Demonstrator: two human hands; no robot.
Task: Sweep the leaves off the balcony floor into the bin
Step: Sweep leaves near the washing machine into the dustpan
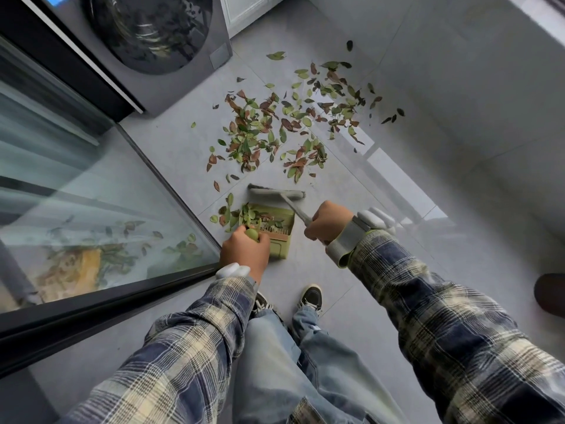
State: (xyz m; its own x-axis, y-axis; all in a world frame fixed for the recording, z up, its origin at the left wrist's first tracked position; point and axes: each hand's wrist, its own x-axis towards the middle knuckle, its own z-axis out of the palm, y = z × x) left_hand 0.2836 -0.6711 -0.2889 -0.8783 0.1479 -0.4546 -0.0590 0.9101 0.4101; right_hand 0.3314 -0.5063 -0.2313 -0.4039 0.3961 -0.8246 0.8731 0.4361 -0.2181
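Observation:
Green and brown leaves (275, 127) lie scattered over the grey tiled floor (428, 117), from beside the washing machine to the right. A green dustpan (279, 228) stands on the floor in front of my feet with several leaves in its mouth. My left hand (244, 250) grips the dustpan's green handle. A grey broom (275, 192) has its head on the floor just beyond the dustpan's mouth. My right hand (328, 221) grips the broom's grey shaft. A few leaves (224, 214) lie just left of the dustpan. No bin is in view.
A dark washing machine (159, 41) stands at the far left. A glass sliding door (91, 209) with a black frame runs along the left. A dark object (550, 293) sits at the right edge. My shoes (310, 298) stand behind the dustpan.

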